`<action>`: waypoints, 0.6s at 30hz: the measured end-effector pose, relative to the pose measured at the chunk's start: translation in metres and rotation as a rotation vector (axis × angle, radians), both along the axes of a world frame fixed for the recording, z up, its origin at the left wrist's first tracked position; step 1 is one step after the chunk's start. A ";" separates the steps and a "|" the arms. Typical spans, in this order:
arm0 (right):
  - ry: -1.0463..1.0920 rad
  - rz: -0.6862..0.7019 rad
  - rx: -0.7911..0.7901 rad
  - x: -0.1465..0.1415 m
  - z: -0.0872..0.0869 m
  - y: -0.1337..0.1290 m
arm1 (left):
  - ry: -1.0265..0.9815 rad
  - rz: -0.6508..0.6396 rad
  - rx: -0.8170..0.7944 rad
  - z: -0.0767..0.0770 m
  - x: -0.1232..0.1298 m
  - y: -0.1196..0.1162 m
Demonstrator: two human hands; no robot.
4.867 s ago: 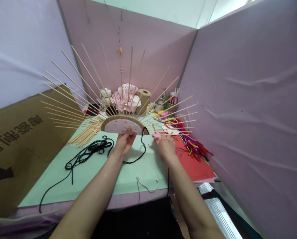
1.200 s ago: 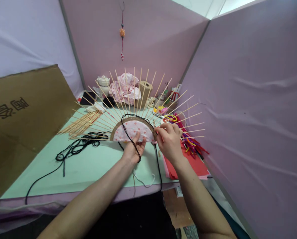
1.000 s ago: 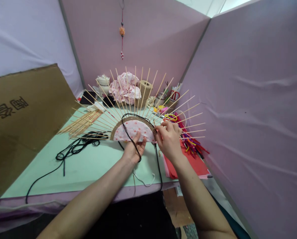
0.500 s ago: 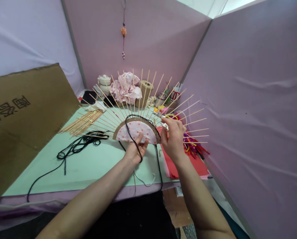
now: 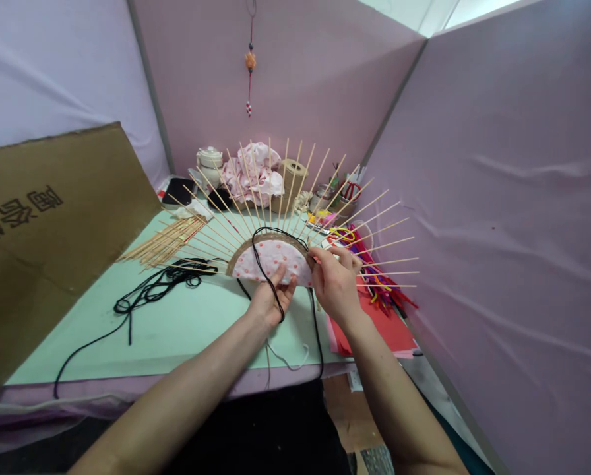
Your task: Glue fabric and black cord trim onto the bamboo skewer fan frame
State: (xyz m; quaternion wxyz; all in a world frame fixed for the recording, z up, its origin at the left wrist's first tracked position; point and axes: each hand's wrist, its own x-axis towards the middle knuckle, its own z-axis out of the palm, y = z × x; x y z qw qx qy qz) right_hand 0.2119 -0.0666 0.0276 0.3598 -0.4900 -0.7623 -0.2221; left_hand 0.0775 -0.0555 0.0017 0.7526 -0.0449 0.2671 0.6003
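Observation:
A half-round fan frame, covered in pink dotted fabric, has several thin wooden sticks radiating from its brown rim. My left hand grips its lower edge with the thumb on the fabric. A black cord loops over the fabric and runs down past that hand. My right hand pinches the cord at the frame's right rim, among the sticks there.
The mint green table holds a tangle of black cord, a bundle of loose sticks, red paper and pipe cleaners. Pink fabric and a twine roll sit at the back. Cardboard leans at left.
The frame came down from high up to just above the table. The black cord now lies looped over its fabric. My right hand moved from below the frame to its right rim.

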 end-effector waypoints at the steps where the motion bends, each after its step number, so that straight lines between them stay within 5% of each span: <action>1: 0.006 -0.002 -0.009 -0.001 0.001 0.001 | 0.000 -0.003 -0.002 0.000 0.000 0.000; 8: 0.147 0.048 0.047 0.003 0.007 -0.001 | -0.001 -0.011 -0.001 -0.003 -0.001 0.002; 18: 0.064 -0.002 0.016 -0.002 0.004 0.001 | 0.017 0.010 0.019 -0.005 0.001 0.002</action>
